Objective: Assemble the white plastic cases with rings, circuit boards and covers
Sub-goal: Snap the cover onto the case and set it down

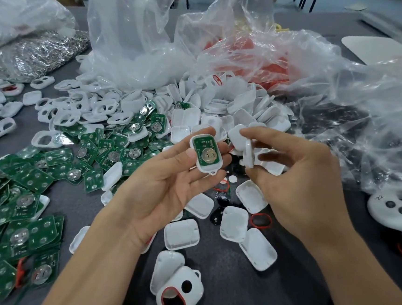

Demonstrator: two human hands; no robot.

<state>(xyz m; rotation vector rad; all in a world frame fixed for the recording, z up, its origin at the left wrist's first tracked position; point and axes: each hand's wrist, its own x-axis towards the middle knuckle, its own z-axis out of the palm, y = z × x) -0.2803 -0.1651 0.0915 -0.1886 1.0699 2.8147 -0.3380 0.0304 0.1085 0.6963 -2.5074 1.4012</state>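
Holding case point(199, 163) with board point(206, 151) seated, left hand point(170, 179) curls round it at centre | right hand point(294, 180) pinches cover point(248, 153) edge-on, just right of case, apart | risk: cover may go on skewed, tilting board so edges fail to close

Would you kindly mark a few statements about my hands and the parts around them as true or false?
1. The left hand holds a white case with a green circuit board seated in it. True.
2. The right hand holds nothing. False: it pinches a white cover.
3. That cover is already pressed onto the held case. False: they are apart and the board is exposed.
4. Many loose green boards lie piled left of the left hand. True.
5. The lone case nearest the bottom edge has a blue ring. False: it has a red ring.
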